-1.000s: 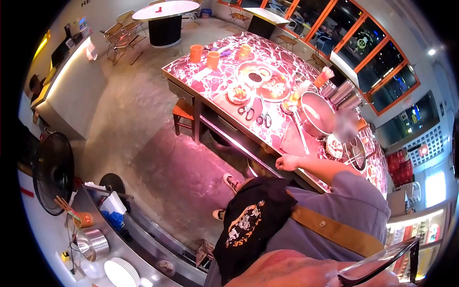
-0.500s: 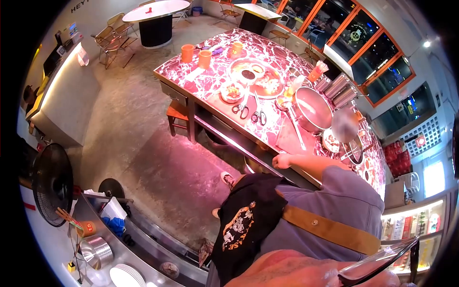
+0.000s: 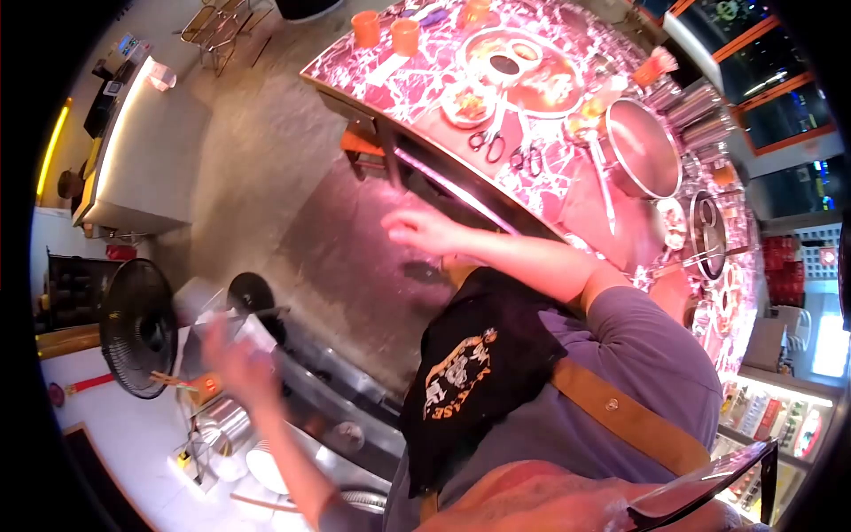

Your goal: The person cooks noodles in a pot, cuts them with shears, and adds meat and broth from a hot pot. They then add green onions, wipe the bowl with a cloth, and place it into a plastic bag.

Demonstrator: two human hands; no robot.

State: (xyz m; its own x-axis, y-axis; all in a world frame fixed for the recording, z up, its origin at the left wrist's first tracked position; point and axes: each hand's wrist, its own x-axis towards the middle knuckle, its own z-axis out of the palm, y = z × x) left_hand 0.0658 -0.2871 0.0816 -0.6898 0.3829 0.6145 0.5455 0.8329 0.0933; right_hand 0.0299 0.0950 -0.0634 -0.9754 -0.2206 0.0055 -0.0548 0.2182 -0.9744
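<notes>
My left hand [image 3: 238,365] reaches over the metal side counter [image 3: 319,443]. Motion blurs its fingers, so their grip cannot be read. White paper or cloth [image 3: 253,332] lies close to it, and a pale smeared shape [image 3: 195,297] shows just beyond the fingertips. Below that hand are a metal pot [image 3: 226,421] and an orange cup [image 3: 206,387] with sticks. My right hand [image 3: 421,232] is held over the floor in front of the marble-patterned table [image 3: 355,75]. Its fingers are curled in, with nothing visible in them.
A black fan [image 3: 137,328] stands beyond the counter. White plates [image 3: 266,465] sit on the counter. On the table are a large pot [image 3: 643,146], a ladle [image 3: 603,186], scissors [image 3: 487,146], a round tray of food [image 3: 550,80] and orange cups [image 3: 405,37]. A stool [image 3: 363,149] stands beneath.
The view has swung toward the side counter. My left hand has come into view over it. My right hand has moved away from the table edge.
</notes>
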